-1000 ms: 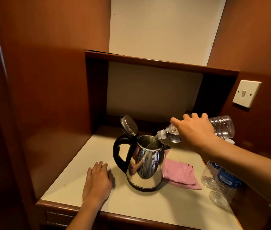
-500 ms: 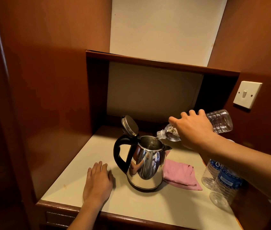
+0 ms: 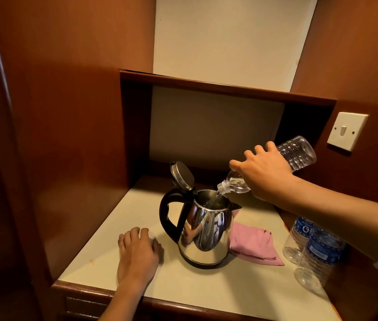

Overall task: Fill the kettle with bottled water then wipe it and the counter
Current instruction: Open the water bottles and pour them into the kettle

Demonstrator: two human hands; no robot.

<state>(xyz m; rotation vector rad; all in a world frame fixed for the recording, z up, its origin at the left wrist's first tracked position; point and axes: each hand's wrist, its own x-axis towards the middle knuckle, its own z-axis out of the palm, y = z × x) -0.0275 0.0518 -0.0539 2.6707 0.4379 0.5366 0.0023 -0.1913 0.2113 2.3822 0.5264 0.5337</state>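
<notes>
A steel kettle [image 3: 206,232] with a black handle stands on the cream counter [image 3: 206,288], its lid [image 3: 181,175] flipped up. My right hand [image 3: 264,172] grips a clear water bottle [image 3: 298,152], tilted neck-down with its mouth over the kettle's opening; a thin stream runs into the kettle. My left hand [image 3: 137,253] lies flat on the counter left of the kettle, fingers apart, holding nothing. A pink cloth [image 3: 255,245] lies folded on the counter, right of the kettle and partly behind it.
Two water bottles with blue labels [image 3: 317,253] stand at the counter's right edge under my forearm. Brown wooden walls close in left and right. A wooden shelf [image 3: 227,89] overhangs the back. A white wall switch [image 3: 346,130] sits on the right wall.
The bottle's base has risen, so it tilts more steeply over the kettle. My left hand and the kettle have stayed put.
</notes>
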